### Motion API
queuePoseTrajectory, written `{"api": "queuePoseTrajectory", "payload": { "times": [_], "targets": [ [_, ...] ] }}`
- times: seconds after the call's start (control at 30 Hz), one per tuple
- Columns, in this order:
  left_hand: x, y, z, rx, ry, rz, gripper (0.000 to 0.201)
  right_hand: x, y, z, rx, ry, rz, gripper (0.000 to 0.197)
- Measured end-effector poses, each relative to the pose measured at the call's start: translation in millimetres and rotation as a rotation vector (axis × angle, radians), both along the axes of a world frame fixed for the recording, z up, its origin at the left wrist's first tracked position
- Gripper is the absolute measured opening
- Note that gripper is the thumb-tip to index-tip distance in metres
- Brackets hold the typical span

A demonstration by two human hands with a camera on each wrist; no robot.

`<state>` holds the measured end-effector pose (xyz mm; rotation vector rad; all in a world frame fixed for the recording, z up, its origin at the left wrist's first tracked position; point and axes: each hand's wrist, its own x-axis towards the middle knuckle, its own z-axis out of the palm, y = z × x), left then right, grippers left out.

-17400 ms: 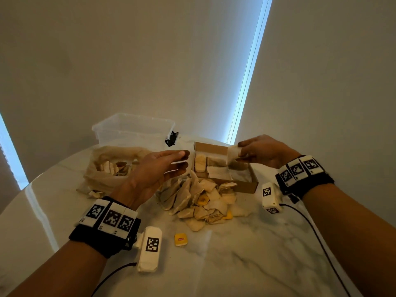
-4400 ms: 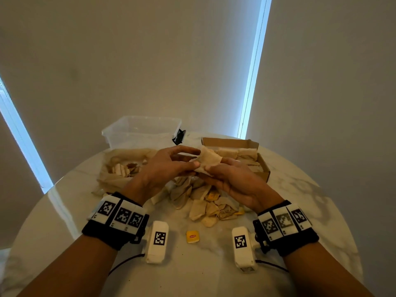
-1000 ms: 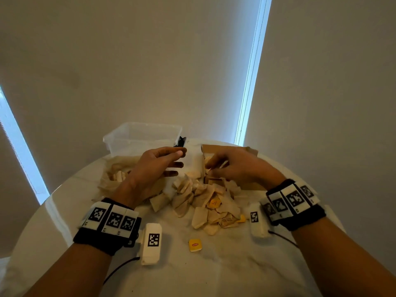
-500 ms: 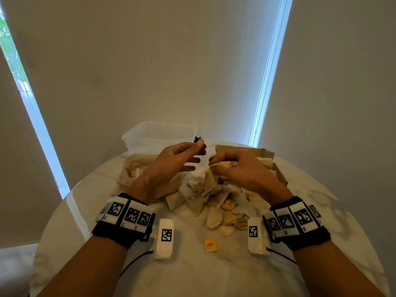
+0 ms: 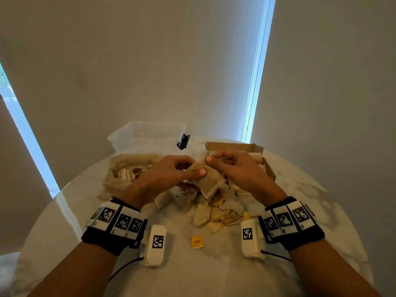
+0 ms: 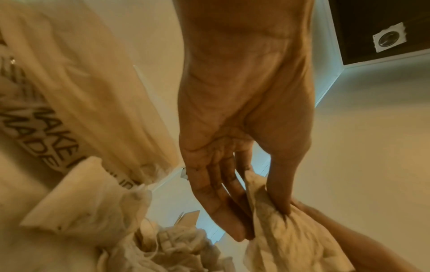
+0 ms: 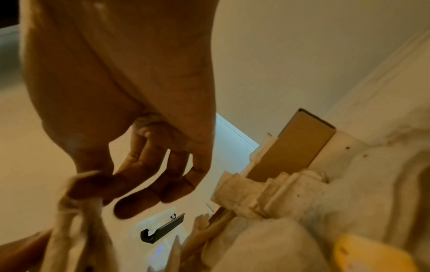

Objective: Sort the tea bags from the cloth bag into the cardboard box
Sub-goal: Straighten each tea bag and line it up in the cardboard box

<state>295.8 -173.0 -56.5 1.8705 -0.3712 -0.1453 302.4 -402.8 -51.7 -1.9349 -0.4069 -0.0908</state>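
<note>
Both hands hold one beige tea bag (image 5: pixel 209 181) above the loose pile of tea bags (image 5: pixel 216 207) on the round marble table (image 5: pixel 214 273). My left hand (image 5: pixel 171 171) pinches it between thumb and fingers; the left wrist view shows that tea bag (image 6: pixel 284 237) under the thumb. My right hand (image 5: pixel 232 166) pinches its upper edge, seen in the right wrist view as a crumpled tea bag (image 7: pixel 79 217). The cardboard box (image 5: pixel 260 150) lies just behind the right hand, with tea bags inside. The cloth bag (image 5: pixel 126 168) lies open at the left, more tea bags inside.
A clear plastic tub (image 5: pixel 147 135) stands at the back, a small black clip (image 5: pixel 183 142) beside it. A loose yellow tag (image 5: pixel 197 241) lies near the front of the table. The table's round edge curves close on both sides.
The hands have come together over the pile and both now pinch one tea bag lifted above it; half a second ago the left hand was open and apart from the right.
</note>
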Motion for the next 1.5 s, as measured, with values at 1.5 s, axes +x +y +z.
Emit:
{"api": "queuePoseTrajectory", "payload": {
  "times": [1.5],
  "targets": [
    [7,-4,1,-0.365,0.151,0.131,0.074,-3,11,0,0.321,0.155,0.055,0.04]
  ]
}}
